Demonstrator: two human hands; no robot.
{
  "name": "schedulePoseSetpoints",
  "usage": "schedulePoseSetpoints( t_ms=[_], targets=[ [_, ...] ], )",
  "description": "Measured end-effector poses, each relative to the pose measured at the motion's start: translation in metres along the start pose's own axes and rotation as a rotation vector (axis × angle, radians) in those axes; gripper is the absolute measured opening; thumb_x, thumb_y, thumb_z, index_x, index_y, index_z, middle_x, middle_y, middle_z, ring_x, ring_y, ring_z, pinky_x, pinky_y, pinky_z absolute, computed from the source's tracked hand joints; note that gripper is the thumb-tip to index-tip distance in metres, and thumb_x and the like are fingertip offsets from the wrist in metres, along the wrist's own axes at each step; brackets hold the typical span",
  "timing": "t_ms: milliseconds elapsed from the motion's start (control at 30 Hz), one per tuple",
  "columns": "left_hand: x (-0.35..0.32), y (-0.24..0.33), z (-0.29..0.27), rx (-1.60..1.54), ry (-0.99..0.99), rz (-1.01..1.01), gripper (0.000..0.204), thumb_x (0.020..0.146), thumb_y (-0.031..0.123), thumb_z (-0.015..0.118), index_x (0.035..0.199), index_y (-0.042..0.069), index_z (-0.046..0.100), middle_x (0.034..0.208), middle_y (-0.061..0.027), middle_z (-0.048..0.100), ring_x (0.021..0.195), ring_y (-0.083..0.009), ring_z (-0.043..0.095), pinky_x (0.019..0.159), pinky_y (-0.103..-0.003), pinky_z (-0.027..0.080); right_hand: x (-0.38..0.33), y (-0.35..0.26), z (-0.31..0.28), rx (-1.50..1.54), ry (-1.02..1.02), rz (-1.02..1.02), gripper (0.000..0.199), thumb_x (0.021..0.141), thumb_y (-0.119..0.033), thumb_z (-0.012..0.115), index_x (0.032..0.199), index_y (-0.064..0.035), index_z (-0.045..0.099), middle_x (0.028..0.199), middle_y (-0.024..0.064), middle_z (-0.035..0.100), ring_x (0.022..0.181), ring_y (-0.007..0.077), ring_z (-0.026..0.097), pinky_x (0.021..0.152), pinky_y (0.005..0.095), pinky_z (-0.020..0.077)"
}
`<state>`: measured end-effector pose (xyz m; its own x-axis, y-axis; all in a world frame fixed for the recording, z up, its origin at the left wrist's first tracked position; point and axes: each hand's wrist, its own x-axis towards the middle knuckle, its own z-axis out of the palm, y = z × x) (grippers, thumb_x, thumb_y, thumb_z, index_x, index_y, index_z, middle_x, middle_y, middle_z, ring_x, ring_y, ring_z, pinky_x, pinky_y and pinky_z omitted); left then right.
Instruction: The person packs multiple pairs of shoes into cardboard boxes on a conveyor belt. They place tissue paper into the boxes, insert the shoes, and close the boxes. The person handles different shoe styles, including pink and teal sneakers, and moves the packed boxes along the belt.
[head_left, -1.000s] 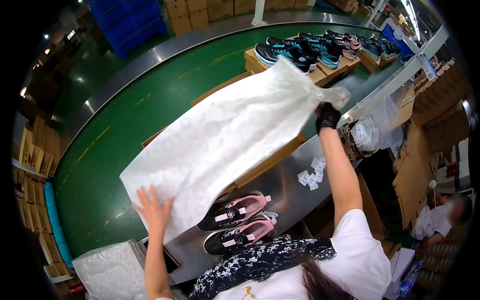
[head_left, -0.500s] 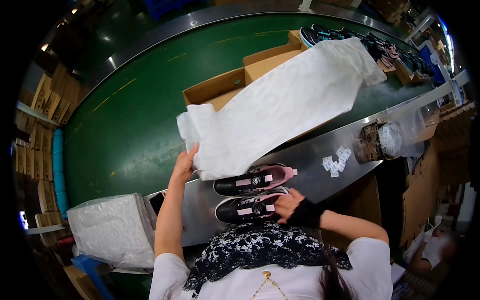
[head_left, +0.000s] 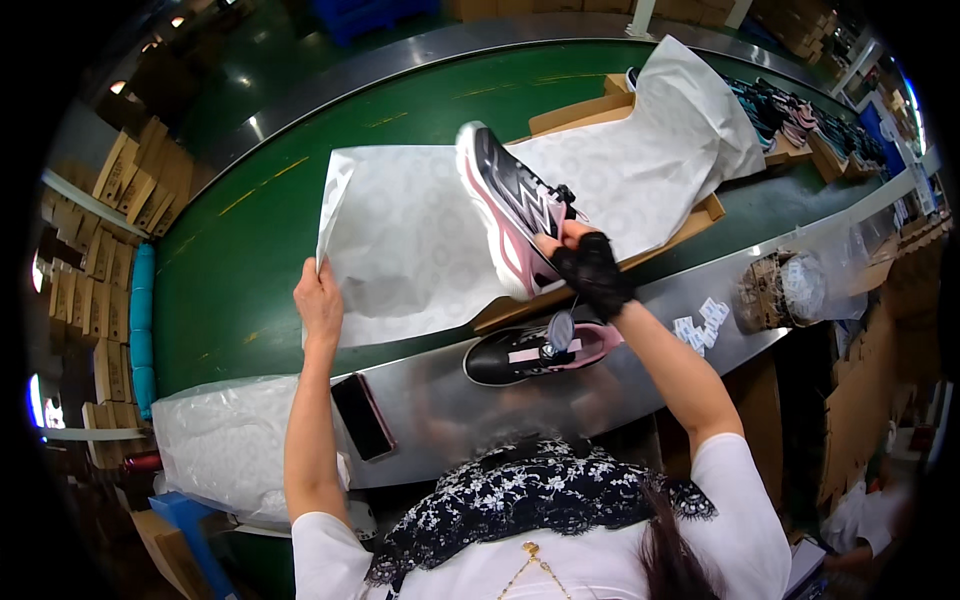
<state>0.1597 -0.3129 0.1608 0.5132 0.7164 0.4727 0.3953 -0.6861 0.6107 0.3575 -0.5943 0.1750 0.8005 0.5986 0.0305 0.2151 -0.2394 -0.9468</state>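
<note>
My left hand [head_left: 320, 303] pinches the left edge of a large sheet of white wrapping paper [head_left: 400, 235]. The paper spreads across an open cardboard shoe box [head_left: 580, 118] on the green belt. My right hand [head_left: 590, 268], in a black fingerless glove, grips a black, pink and white sneaker [head_left: 515, 205] by its heel end. That sneaker is raised over the paper, toe pointing away and its white sole side facing left. A second sneaker [head_left: 520, 356], matching it, rests on the metal ledge below, partly hidden by a round grey tag-like piece [head_left: 561, 330].
On the metal ledge [head_left: 430, 410] lie a dark phone [head_left: 364, 416] and several small white packets [head_left: 703, 326]. A bagged paper stack [head_left: 225, 440] sits at the left. More shoes [head_left: 800, 125] in boxes stand at the far right, near a roll of clear plastic [head_left: 803, 285].
My right hand has picked up the nearer sneaker from the ledge and carried it up over the paper. My left hand has moved left, spreading the sheet out.
</note>
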Motion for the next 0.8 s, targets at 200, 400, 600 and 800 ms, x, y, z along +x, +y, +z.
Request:
schedulePoseSetpoints(
  t_ms=[200,400,600,800],
  targets=[
    [0.011,0.101,0.012,-1.061,-0.538,-0.500,0.028,0.089,0.032,0.046,0.089,0.005,0.054,0.075,0.0017,0.057,0.062,-0.0066,0.050,0.052,-0.025,0.041,0.040,0.079,0.095,-0.252,-0.203,-0.107,0.028,0.068,-0.025,0.063,0.080,-0.0011,0.055,0.064,0.0129,0.055,0.064,0.0234,0.055,0.056,0.0308,0.0442],
    [-0.008,0.051,0.060,-0.795,-0.523,-0.281,0.037,0.089,0.031,0.044,0.107,-0.001,0.050,0.106,-0.0129,0.054,0.092,-0.0181,0.055,0.078,-0.030,0.045,0.019,0.048,0.062,-0.959,-0.089,-0.381,0.041,0.069,-0.028,0.056,0.104,-0.0080,0.054,0.121,0.0161,0.042,0.116,0.0302,0.036,0.088,0.0625,0.0201],
    [-0.068,0.057,0.125,-0.336,-0.591,0.240,0.043,0.084,0.025,0.049,0.121,0.004,0.041,0.128,-0.0179,0.037,0.120,-0.0297,0.033,0.099,-0.038,0.025,-0.015,0.099,-0.061,-0.890,-0.020,-0.030,0.048,0.073,-0.037,0.057,0.107,-0.0053,0.051,0.117,0.0176,0.044,0.111,0.0321,0.040,0.090,0.0552,0.0251],
    [-0.046,0.021,0.173,0.594,-0.490,0.417,0.049,0.082,0.033,0.047,0.123,0.008,0.040,0.131,-0.0183,0.031,0.122,-0.0330,0.028,0.096,-0.058,0.013,-0.076,0.059,-0.052,-0.691,0.127,-0.736,0.026,0.064,-0.016,0.064,0.085,-0.0040,0.055,0.095,0.0088,0.056,0.093,0.0273,0.052,0.079,0.0461,0.0349]
  ],
)
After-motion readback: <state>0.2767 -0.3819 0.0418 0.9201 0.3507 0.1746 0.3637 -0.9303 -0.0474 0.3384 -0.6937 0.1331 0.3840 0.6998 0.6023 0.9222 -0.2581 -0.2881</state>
